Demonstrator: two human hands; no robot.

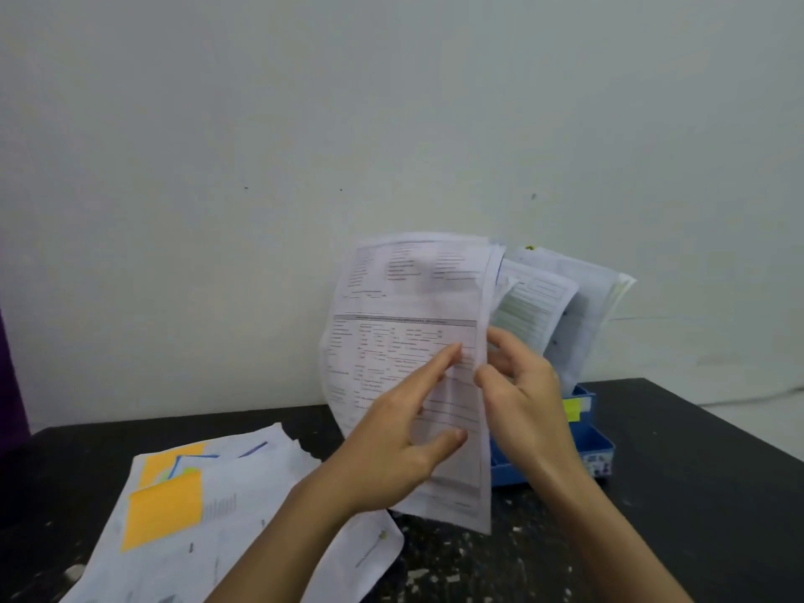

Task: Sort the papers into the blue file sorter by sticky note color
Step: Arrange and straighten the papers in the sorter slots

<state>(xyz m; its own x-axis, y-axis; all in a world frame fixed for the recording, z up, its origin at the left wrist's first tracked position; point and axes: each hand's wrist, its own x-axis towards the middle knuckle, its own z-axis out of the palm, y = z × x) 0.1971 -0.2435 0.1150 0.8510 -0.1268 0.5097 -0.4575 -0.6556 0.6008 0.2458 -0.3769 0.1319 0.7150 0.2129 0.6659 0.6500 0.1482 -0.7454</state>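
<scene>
Hands raised: right hand (528,385) pinches upright sheet (409,324), left hand (400,433) grip wide, touching it

Table (678,493): black top, flecked with pale scuffs and chipped paint. Wall (304,124): plain off-white, 3 small dark marks. Purple object (11,376): at far left edge, unidentifiable.

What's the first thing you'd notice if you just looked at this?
The big white printed paper held upright mid-picture, left hand against its front, right hand pinching its edge. Then the bright orange patches on the loose paper pile lying left on the black table.
</scene>
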